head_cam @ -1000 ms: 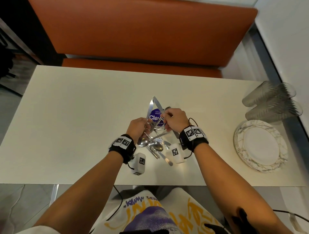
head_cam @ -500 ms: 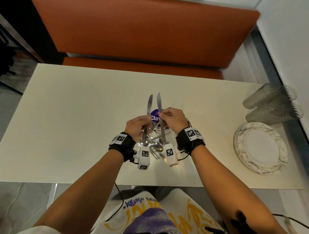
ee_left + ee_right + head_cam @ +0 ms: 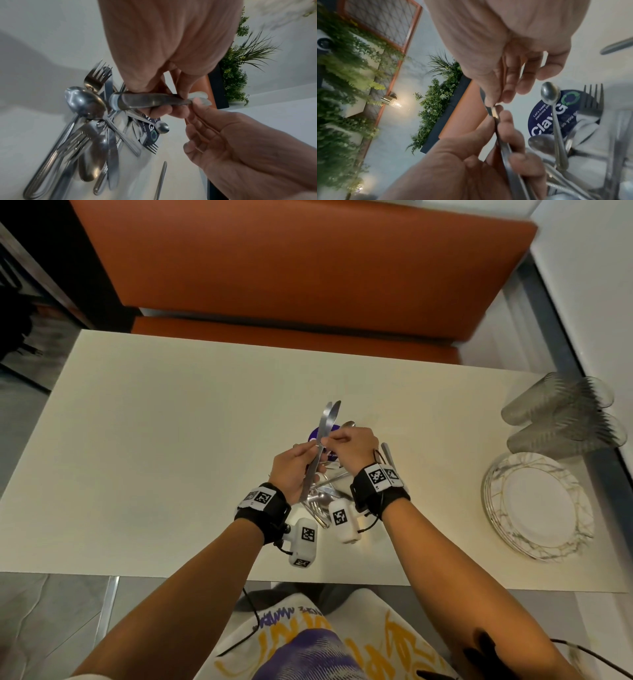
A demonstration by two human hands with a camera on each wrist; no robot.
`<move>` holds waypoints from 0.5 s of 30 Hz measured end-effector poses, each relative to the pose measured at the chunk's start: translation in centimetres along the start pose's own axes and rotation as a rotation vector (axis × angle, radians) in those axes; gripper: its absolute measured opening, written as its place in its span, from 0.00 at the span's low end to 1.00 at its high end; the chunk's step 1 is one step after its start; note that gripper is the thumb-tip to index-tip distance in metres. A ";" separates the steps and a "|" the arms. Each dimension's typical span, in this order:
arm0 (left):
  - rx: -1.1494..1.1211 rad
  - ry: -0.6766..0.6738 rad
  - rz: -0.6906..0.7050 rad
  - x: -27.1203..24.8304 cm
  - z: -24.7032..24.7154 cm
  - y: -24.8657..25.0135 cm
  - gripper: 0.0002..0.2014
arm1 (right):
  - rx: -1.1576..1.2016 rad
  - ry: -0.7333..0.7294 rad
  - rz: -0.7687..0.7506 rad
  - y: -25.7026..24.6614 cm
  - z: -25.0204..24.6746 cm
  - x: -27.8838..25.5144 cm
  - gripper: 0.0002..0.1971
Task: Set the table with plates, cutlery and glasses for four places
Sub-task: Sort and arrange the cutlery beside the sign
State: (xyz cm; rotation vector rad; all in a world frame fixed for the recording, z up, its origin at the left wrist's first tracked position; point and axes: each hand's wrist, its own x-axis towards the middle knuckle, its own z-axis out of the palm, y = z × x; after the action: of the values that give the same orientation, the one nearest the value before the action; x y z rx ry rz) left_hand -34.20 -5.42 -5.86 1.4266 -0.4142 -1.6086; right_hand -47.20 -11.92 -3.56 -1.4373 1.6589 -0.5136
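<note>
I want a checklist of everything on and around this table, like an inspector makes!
Surface: cream table, bare on its left side.
Job's things: two knives held together, blades up; cutlery pile of forks, spoons and knives beneath; stack of plates at the right; glasses lying on their sides behind the plates.
Clutter: round purple sticker under the cutlery.
Hands: left hand grips the knife handles; right hand pinches the blades with its fingers.
Cables: black wire hanging from the left wrist.
Surroundings: orange bench; green plants.
</note>
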 end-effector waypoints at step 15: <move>-0.115 -0.196 -0.114 -0.4 -0.6 0.4 0.13 | 0.163 -0.127 -0.004 -2.1 -2.2 2.6 0.03</move>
State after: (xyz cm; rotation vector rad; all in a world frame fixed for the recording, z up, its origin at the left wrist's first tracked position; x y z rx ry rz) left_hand -33.55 -5.11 -5.45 1.2295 -0.3519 -1.8428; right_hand -47.64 -15.41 -1.68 -1.3272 1.4794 -0.5356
